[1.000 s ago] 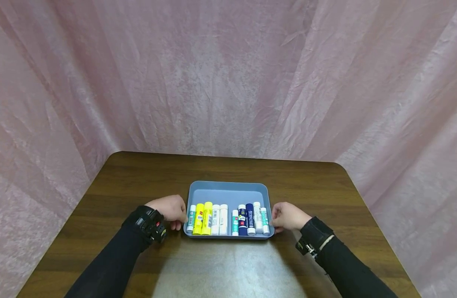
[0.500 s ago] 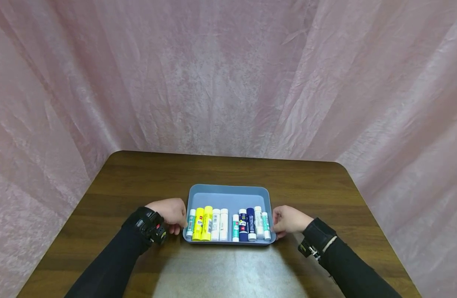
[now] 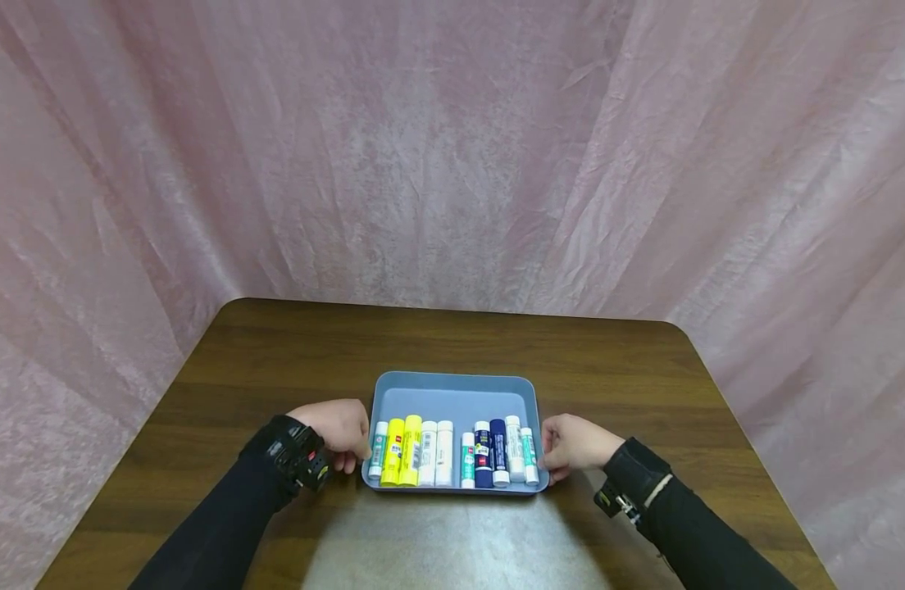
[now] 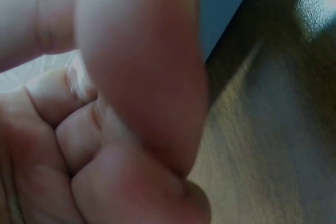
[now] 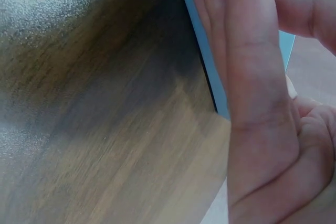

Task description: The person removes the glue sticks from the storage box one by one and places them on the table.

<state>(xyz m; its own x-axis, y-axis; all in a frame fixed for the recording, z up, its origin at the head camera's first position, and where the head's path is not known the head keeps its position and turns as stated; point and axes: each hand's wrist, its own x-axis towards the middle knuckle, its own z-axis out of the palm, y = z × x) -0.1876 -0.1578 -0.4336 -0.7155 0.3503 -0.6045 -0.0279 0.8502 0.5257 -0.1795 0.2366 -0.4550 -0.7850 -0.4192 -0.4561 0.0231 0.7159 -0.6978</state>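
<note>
A blue-grey rectangular tray (image 3: 452, 397) sits on the wooden table in the head view. My left hand (image 3: 338, 424) pinches its left rim near the front corner, and my right hand (image 3: 579, 444) grips the right rim opposite. Glue sticks lie side by side in the tray's front half: a green-and-white one (image 3: 378, 451) at the left, yellow ones (image 3: 411, 451), white ones (image 3: 443, 455), navy ones (image 3: 499, 452) and more green-and-white ones. A small gap splits them into two groups. Curled fingers (image 4: 142, 66) cover much of the tray's side in the left wrist view; the right thumb (image 5: 257, 77) lies along the tray wall.
The brown wooden table (image 3: 452, 336) extends behind the tray and to both sides. Bright glare (image 3: 452, 545) lies on its surface in front. A pink curtain (image 3: 438, 164) hangs beyond the table's far edge.
The tray, with the glue sticks in it, has slid a little toward me along the table. Both hands have moved with it, keeping hold of its sides.
</note>
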